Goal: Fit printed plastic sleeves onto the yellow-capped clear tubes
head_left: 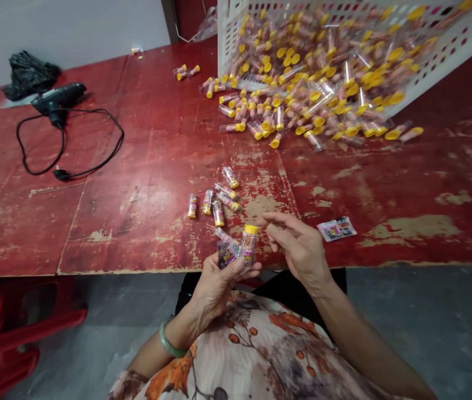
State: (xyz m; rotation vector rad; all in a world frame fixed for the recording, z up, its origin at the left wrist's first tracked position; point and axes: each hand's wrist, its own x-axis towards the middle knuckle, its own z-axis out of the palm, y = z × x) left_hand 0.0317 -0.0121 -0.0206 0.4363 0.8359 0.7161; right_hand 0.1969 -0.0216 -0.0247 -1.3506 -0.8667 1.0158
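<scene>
My left hand (221, 283) is closed around a small clear tube (249, 244) with a yellow cap, held upright near the table's front edge. Printed wrappers (227, 253) sit in the same hand, left of the tube. Just to the right, my right hand (296, 241) has its fingers apart, close to the cap, and nothing shows between them. Several wrapped tubes (218, 213) lie on the red table beyond my left hand. A flat stack of printed wrappers (337, 229) rests to the right of my right hand.
A white perforated basket (431, 75) lies tipped at the back right, with many yellow-capped tubes (279, 118) spilling onto the red table (160, 144). At the back left are a black heat gun (58, 100) with its cord and a black plastic bag (30, 73). A red stool (39, 322) stands below left.
</scene>
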